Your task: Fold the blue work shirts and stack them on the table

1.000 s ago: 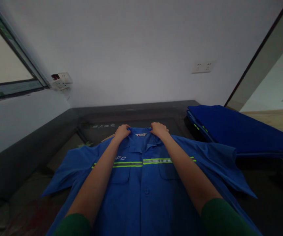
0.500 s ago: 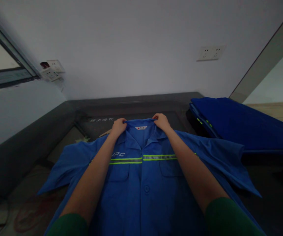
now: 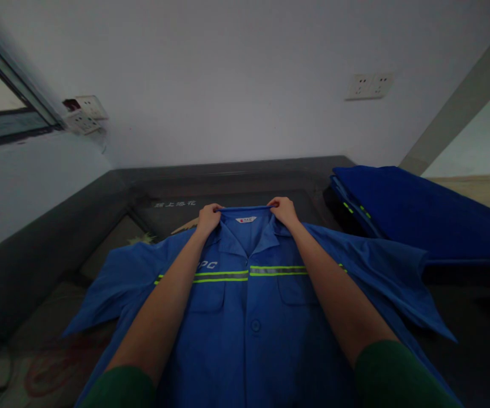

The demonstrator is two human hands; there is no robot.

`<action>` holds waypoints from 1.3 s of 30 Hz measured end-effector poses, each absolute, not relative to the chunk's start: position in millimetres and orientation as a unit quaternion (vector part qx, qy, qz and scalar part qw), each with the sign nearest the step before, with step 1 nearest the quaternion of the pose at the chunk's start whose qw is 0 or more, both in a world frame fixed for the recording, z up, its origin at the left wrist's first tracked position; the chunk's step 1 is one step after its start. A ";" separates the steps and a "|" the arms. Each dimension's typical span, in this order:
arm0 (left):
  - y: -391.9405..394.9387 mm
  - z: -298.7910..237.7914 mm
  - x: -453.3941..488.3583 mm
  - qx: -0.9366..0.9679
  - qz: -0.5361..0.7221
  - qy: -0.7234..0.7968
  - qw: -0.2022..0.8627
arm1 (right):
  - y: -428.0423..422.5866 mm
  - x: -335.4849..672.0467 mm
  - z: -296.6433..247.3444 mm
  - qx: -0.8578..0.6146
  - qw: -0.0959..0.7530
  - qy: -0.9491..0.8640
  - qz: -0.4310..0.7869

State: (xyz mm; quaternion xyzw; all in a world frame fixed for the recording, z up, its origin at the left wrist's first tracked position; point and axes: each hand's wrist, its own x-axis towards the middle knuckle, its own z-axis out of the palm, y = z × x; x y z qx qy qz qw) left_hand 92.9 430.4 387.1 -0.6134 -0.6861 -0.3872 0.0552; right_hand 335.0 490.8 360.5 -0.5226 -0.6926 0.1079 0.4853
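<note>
A blue work shirt (image 3: 249,317) with a yellow-green reflective band across the chest lies front up on a dark table (image 3: 228,181), buttoned, sleeves spread to both sides. My left hand (image 3: 208,218) pinches the left end of the collar (image 3: 245,212) and my right hand (image 3: 283,211) pinches its right end. Both hands are closed on the fabric, and the back edge of the collar runs straight between them. A white label shows inside the neck.
A stack of folded blue garments (image 3: 415,215) lies on the table at the right, close to the shirt's sleeve. The white wall behind carries sockets (image 3: 369,85) and a second socket block (image 3: 81,113) at the left, beside a window frame.
The view has tilted up slightly. My hands keep their hold on the collar and have drawn its back edge a little straighter; the shirt lies much as before.
</note>
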 end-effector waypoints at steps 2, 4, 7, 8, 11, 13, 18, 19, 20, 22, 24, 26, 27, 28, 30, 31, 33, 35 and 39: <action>430.9 388.1 90.8 -0.613 -0.365 -0.698 0.065 | 490.7 336.7 360.8 -0.524 0.471 -0.703 0.099; 431.1 389.3 88.1 -0.617 -0.336 -0.707 0.082 | 490.0 338.5 362.7 -0.522 0.445 -0.722 0.095; 431.1 388.9 85.1 -0.626 -0.307 -0.706 0.124 | 488.7 340.0 365.6 -0.540 0.412 -0.729 0.082; 431.2 387.7 84.7 -0.628 -0.302 -0.704 0.136 | 488.0 339.7 365.9 -0.550 0.406 -0.726 0.077; 431.7 380.9 86.0 -0.622 -0.290 -0.711 0.155 | 485.0 336.0 363.9 -0.570 0.391 -0.719 0.062; 431.9 374.6 89.0 -0.612 -0.281 -0.720 0.168 | 482.1 331.3 360.6 -0.581 0.381 -0.718 0.043; 429.7 365.2 96.0 -0.607 -0.315 -0.687 0.246 | 478.3 326.3 357.1 -0.583 0.379 -0.719 0.004; 428.7 366.8 96.2 -0.610 -0.333 -0.673 0.253 | 478.8 328.9 359.1 -0.575 0.385 -0.722 0.011; 427.5 370.1 96.1 -0.613 -0.352 -0.659 0.256 | 479.6 332.8 362.3 -0.564 0.397 -0.724 0.020; 423.9 381.1 94.7 -0.627 -0.387 -0.629 0.248 | 480.7 343.4 371.7 -0.537 0.438 -0.720 0.033; 418.4 394.8 92.7 -0.663 -0.399 -0.591 0.227 | 479.5 354.6 381.7 -0.500 0.478 -0.722 0.033; 411.8 405.0 90.8 -0.723 -0.367 -0.551 0.198 | 475.3 362.7 387.6 -0.438 0.471 -0.765 0.029; 408.7 407.0 89.9 -0.754 -0.337 -0.531 0.188 | 472.5 364.8 387.9 -0.399 0.446 -0.801 0.025; 406.3 406.3 89.0 -0.781 -0.305 -0.513 0.182 | 469.7 365.5 386.2 -0.363 0.415 -0.834 0.016; 404.2 397.2 87.4 -0.808 -0.261 -0.494 0.187 | 465.0 363.1 377.4 -0.323 0.361 -0.874 -0.020; 405.0 389.6 86.7 -0.807 -0.253 -0.497 0.194 | 463.7 360.3 371.3 -0.324 0.347 -0.879 -0.042; 409.6 372.4 85.5 -0.786 -0.251 -0.528 0.203 | 463.5 352.9 358.1 -0.347 0.331 -0.874 -0.076; 416.3 358.1 85.1 -0.767 -0.242 -0.560 0.200 | 466.2 344.9 346.7 -0.378 0.314 -0.866 -0.091; 424.9 349.2 87.5 -0.756 -0.200 -0.593 0.194 | 474.1 334.0 333.5 -0.422 0.294 -0.853 -0.087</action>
